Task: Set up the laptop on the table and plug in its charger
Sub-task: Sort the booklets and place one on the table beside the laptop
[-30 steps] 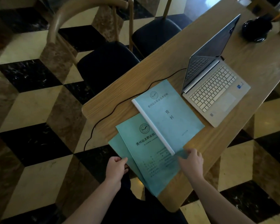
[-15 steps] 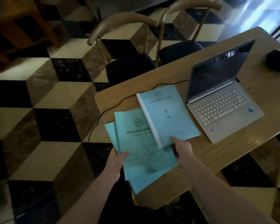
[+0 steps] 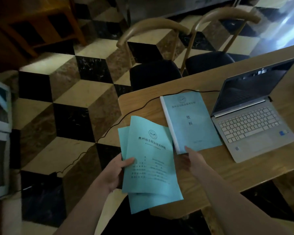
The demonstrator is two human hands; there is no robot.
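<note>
Left hand (image 3: 116,173) gripped two thin teal booklets (image 3: 149,160) by their left edge, thumb on the top cover and fingers underneath, holding them fanned and partly off the near corner of the tabletop (image 3: 227,177). Right hand (image 3: 190,158) pinched the near edge of a thicker teal bound volume (image 3: 190,121), thumb on its cover, close to the white spine; the volume lay flat on the wood just left of the laptop (image 3: 251,116). That laptop sat open on the tabletop's right part, silver body, pale keys, dark screen tilted back. A thin black charger cable (image 3: 134,109) ran from behind the screen, past the volume's far edge, over the tabletop's left edge and down to a dark block on the floor (image 3: 58,92). Patterned cube tiles in black, cream and brown marble covered that floor. Two chairs (image 3: 156,72) with curved wooden backs and dark seats stood at the far side
</note>
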